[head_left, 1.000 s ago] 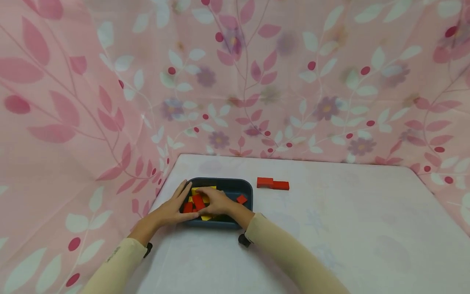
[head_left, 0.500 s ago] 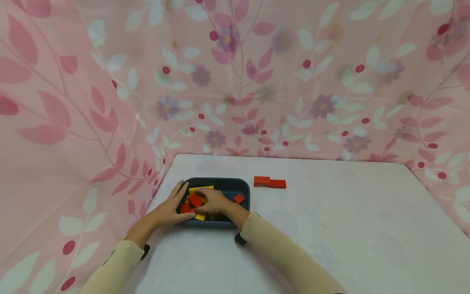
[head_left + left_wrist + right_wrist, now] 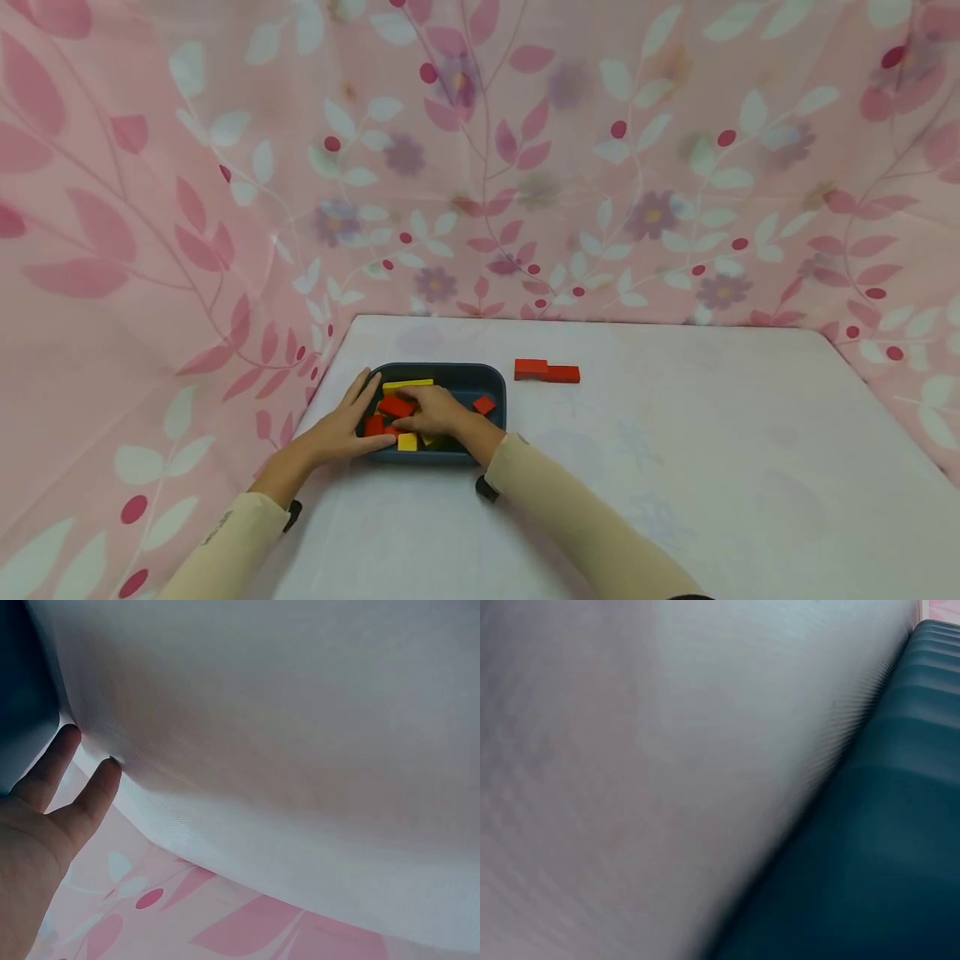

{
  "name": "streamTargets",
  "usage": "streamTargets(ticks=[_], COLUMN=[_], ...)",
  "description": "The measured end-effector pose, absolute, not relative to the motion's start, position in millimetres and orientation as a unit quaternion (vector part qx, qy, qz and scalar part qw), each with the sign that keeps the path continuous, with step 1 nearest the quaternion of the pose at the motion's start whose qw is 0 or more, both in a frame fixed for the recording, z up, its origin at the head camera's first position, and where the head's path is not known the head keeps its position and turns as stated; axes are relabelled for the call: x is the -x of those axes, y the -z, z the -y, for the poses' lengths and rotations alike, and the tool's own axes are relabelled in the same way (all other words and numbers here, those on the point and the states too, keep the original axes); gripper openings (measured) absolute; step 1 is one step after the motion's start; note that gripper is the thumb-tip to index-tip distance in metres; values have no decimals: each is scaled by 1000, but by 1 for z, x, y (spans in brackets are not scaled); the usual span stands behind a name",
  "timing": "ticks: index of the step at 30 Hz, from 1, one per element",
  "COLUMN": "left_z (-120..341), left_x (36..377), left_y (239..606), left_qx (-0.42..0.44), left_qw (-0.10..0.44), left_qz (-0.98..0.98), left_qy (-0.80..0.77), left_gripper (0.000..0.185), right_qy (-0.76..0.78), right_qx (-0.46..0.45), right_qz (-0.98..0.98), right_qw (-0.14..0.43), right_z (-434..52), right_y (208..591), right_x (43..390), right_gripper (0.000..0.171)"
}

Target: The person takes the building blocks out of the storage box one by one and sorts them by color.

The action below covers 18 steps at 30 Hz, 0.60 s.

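A dark blue tray [image 3: 491, 385] in the head view holds several red and yellow blocks, mostly heaped at its left end. My left hand [image 3: 336, 429] lies along the tray's left end, its fingers spread and straight, the thumb reaching over the near rim. In the left wrist view, two fingers of the left hand [image 3: 37, 825] show beside the tray wall [image 3: 26, 690]. My right hand [image 3: 438, 414] reaches into the tray, with thumb and forefinger bent around a red block [image 3: 394, 406]. Whether it pinches the block is unclear. A yellow block [image 3: 407, 442] lies below the right thumb.
Two red blocks [image 3: 547, 372], one overlapping the other, lie on the white-covered table [image 3: 675, 442] right of the tray. A small red block [image 3: 483, 405] sits apart inside the tray's right side. Pink floral cloth [image 3: 600, 167] hangs behind and at the left.
The red block by my right fingers has turned from steep to nearly level. The yellow block near the right thumb now shows more. My left hand stays at the tray; the head view has shifted slightly.
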<state>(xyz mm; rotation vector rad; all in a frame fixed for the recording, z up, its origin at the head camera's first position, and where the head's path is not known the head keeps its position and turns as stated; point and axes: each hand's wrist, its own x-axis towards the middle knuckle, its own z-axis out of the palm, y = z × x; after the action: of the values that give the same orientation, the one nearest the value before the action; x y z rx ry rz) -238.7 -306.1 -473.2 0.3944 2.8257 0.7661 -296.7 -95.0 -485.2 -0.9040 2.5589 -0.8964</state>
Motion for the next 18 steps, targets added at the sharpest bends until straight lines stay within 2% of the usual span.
streamTargets(ticks=[9,18], left_z=[304,305], left_x=[238,238], left_y=[479,477], left_qx=[-139,-127], left_qw=[88,67], left_qz=[-951,-961], left_qy=[-261,-236], left_gripper=[108,112], right_qy=[301,300], right_qx=[324,352], right_qz=[-888,-883], right_qw=[126,81], right_z=[94,95], right_y=[490,489], right_x=[296,300], right_gripper=[48,40])
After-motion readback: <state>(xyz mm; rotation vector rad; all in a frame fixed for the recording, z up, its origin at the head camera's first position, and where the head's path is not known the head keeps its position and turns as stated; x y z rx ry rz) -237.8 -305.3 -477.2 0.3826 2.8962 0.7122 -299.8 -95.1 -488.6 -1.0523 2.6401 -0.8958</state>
